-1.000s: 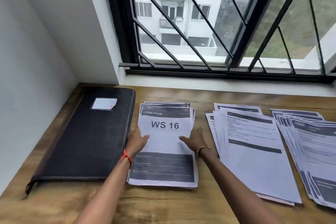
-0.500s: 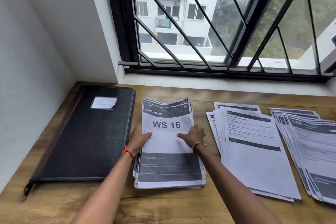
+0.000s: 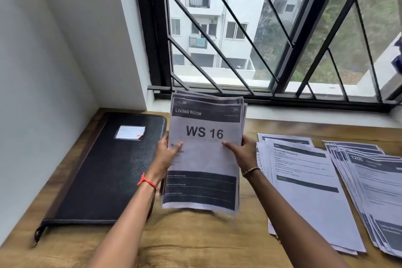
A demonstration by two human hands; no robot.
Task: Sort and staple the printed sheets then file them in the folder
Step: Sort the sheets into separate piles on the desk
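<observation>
A stack of printed sheets [image 3: 204,159], its top page reading "LIVING ROOM" and "WS 16", is raised off the wooden table and tilted up toward me. My left hand [image 3: 166,154] grips its left edge, thumb on the front. My right hand [image 3: 241,154] grips the right edge the same way. A black zip folder [image 3: 104,172] with a white label lies shut on the table to the left. Two more spreads of printed sheets lie to the right: a middle pile [image 3: 304,185] and a fanned pile [image 3: 374,191].
The wooden table [image 3: 195,239] runs along a white wall on the left and a sill under a barred window [image 3: 261,39] at the back. The fanned pile reaches the frame's right edge. No stapler is in view.
The "WS 16" stack lay flat with both hands at its sides; both hands have gripped it and lifted it up off the table, tilting it upright.
</observation>
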